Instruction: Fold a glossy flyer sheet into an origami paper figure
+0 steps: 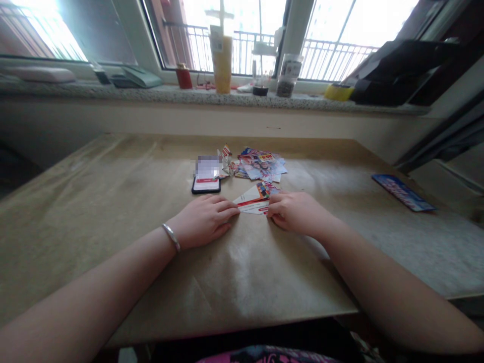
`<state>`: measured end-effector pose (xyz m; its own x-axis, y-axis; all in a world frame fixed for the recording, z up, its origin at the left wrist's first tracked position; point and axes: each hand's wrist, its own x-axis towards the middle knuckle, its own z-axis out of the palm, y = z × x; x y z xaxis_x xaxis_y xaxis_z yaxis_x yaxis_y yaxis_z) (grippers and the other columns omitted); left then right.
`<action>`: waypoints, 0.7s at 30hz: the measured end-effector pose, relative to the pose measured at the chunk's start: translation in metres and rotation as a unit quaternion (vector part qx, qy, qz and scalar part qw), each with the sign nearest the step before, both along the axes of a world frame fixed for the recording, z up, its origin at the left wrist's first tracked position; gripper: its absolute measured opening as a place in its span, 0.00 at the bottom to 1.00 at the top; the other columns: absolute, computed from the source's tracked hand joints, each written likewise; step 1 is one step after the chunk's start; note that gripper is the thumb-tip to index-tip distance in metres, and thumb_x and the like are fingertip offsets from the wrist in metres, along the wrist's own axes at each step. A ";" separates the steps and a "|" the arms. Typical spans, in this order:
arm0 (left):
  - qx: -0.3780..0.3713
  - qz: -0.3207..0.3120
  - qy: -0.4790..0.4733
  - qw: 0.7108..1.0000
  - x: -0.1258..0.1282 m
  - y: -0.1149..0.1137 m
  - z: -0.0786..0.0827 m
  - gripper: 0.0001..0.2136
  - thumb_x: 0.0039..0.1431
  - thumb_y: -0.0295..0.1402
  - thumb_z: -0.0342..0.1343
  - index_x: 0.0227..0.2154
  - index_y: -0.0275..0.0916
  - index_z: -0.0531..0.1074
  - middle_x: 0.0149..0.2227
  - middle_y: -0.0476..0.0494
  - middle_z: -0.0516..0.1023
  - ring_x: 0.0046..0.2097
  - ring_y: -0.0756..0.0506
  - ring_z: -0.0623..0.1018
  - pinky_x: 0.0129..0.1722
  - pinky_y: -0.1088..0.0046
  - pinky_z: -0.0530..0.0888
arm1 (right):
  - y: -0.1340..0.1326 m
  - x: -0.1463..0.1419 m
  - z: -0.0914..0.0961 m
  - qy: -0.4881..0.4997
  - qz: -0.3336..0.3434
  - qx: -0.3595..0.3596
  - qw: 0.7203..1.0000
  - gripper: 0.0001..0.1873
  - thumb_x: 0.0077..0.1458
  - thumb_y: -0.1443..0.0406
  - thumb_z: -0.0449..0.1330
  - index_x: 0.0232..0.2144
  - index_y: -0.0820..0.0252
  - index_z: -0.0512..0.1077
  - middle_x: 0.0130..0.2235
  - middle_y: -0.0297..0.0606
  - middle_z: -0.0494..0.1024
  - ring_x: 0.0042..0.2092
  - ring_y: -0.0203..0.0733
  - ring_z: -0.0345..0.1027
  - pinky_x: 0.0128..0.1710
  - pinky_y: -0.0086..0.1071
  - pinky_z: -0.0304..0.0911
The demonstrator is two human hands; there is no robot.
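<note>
A folded sheet of printed paper (251, 200), white with red bands and a coloured picture, lies on the table between my hands, narrowing to a point on the left. My left hand (207, 219), with a silver bangle at the wrist, rests with fingers stretched out, their tips touching the paper's left corner. At the paper's right end, the curled fingers of my right hand (291, 210) grip its edge; the fingertips are partly hidden. Just beyond my left hand lies a phone (207, 182) with a lit, partly blurred screen. Behind the paper is a pile of colourful printed papers (262, 165).
A crumpled paper piece (227, 162) sits beside the phone. Far right lies a blue printed strip (403, 192). The table (94, 212) meets a wall under a stone windowsill (177, 98) holding a tall yellow cup (221, 65), a red container (184, 76) and a black bag (397, 75).
</note>
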<state>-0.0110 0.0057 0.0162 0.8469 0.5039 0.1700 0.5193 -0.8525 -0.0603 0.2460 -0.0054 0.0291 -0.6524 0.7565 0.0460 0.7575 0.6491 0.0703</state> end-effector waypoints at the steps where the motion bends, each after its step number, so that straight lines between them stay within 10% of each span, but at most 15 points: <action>1: 0.001 -0.001 -0.002 1.000 0.000 0.000 0.000 0.15 0.60 0.34 0.50 0.50 0.39 0.69 0.48 0.41 0.74 0.48 0.42 0.71 0.49 0.63 0.69 | 0.000 0.001 0.000 0.002 -0.002 -0.003 1.000 0.10 0.53 0.68 0.54 0.30 0.54 0.77 0.37 0.35 0.77 0.36 0.38 0.68 0.28 0.29 0.51; 21: -0.004 0.003 0.010 1.000 -0.002 0.001 -0.002 0.16 0.61 0.34 0.49 0.51 0.40 0.68 0.50 0.41 0.72 0.49 0.41 0.70 0.49 0.61 0.69 | -0.003 0.013 0.009 -0.037 -0.034 -0.028 0.998 0.12 0.52 0.67 0.54 0.29 0.51 0.77 0.36 0.33 0.78 0.32 0.36 0.69 0.25 0.29 0.48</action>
